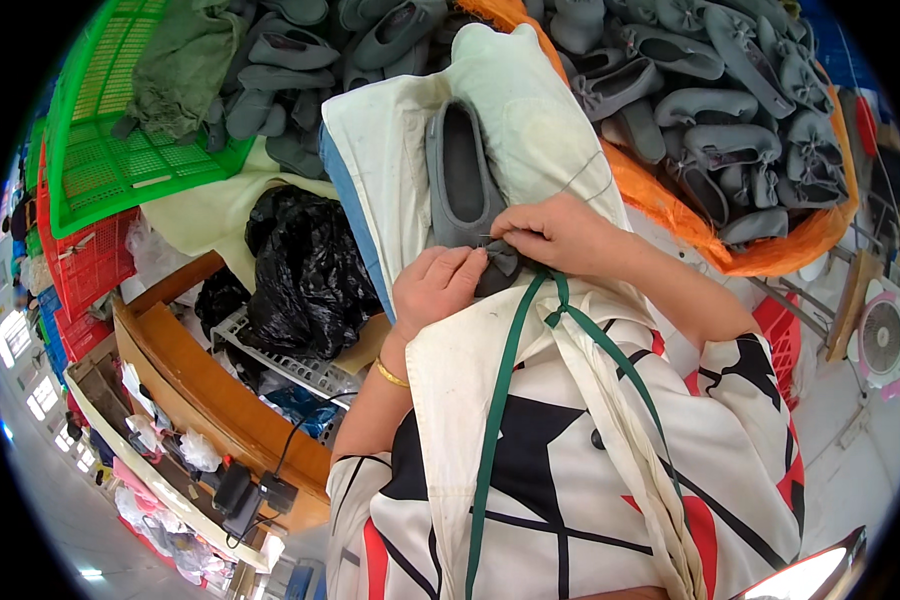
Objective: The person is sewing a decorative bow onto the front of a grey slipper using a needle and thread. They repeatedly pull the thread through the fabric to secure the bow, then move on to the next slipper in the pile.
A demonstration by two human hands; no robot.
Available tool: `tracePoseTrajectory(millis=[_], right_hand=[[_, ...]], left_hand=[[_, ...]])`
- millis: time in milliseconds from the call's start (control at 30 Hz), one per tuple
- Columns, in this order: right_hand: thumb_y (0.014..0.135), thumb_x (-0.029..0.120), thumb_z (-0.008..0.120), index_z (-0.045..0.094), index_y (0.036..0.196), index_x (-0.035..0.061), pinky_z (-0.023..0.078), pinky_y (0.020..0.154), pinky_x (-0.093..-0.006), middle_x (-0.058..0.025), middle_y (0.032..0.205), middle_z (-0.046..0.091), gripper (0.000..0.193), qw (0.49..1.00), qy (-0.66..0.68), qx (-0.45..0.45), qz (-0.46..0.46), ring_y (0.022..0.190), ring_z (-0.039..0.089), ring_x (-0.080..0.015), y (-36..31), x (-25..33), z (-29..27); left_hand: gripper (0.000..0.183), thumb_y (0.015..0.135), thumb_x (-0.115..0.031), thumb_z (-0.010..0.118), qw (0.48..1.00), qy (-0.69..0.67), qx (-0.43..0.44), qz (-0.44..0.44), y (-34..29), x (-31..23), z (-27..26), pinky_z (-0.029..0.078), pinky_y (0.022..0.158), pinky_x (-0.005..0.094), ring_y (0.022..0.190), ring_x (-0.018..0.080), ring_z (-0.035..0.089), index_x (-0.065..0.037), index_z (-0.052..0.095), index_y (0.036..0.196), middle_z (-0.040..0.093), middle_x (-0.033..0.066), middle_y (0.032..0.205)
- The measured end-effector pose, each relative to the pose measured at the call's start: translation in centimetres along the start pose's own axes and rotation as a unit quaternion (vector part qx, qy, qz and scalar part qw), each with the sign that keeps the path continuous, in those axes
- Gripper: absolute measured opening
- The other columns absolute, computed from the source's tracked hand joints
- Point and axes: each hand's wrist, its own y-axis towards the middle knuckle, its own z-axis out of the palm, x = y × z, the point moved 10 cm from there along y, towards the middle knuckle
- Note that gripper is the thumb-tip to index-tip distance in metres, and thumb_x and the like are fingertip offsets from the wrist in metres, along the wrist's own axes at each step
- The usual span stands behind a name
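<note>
A grey slip-on shoe (pixel 435 190) lies on the white cloth over my lap, its opening upward and its toe toward me. At the toe sits a small grey fabric bow (pixel 500 264). My left hand (pixel 438 288) is closed, thumb and fingers pinching the bow's left side against the shoe. From the right, my right hand (pixel 562 236) is closed in a pinch at the bow's upper edge. A thin sewing needle (pixel 484 236) shows at its fingertips, partly hidden. Dark thread (pixel 595 190) loops loosely above that hand.
Grey shoes with bows (pixel 735 145) fill an orange sack (pixel 685 225) at the far right. More grey shoes (pixel 290 48) are heaped far left beside a green crate (pixel 100 165). Left of my lap are a black plastic bag (pixel 305 270) and a wooden drawer (pixel 200 370). A fan (pixel 882 335) stands right.
</note>
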Motion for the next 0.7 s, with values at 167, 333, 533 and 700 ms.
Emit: tracePoseTrajectory(millis=[167,333,533,700], right_hand=[[0.09,0.015,0.06,0.07,0.102,0.0073,0.053,0.072,-0.0391,-0.0139,0.087,0.071,0.017,1.0,-0.002,0.007,0.004,0.078,0.068,-0.0327,0.06,-0.34,0.2],[0.09,0.015,0.059,0.07,0.101,0.0078,0.053,0.072,-0.0396,-0.0139,0.086,0.071,0.017,1.0,-0.01,0.013,0.012,0.077,0.068,-0.0327,0.11,-0.27,0.13],[0.092,0.01,0.06,0.068,0.106,0.0019,0.053,0.072,-0.0326,-0.0143,0.089,0.071,0.018,0.999,-0.031,0.036,0.011,0.076,0.068,-0.0264,0.22,-0.3,0.43],[0.091,0.011,0.06,0.068,0.106,0.0025,0.053,0.072,-0.0337,-0.0151,0.089,0.071,0.018,0.999,-0.034,0.038,0.011,0.077,0.069,-0.029,0.32,-0.3,0.45]], left_hand=[[0.032,0.069,-0.005,0.08,1.0,0.015,0.007,0.016,-0.31,0.02,0.25,0.055,0.062,0.0314,0.075,0.023,0.066,-0.011,0.073,0.1,0.069,0.0043,0.09],[0.033,0.069,-0.004,0.079,1.0,0.015,0.007,0.015,-0.4,0.01,0.24,0.056,0.063,0.0318,0.077,0.0233,0.066,-0.01,0.073,0.101,0.07,0.0054,0.091],[0.032,0.07,-0.003,0.078,1.0,0.017,0.013,0.019,-0.22,-0.14,0.16,0.058,0.069,0.0317,0.082,0.0244,0.069,-0.007,0.073,0.101,0.071,0.0069,0.091],[0.033,0.069,-0.002,0.077,1.0,0.005,0.018,0.011,-0.24,0.08,0.37,0.06,0.076,0.0322,0.091,0.026,0.071,-0.006,0.073,0.101,0.071,0.0075,0.091]])
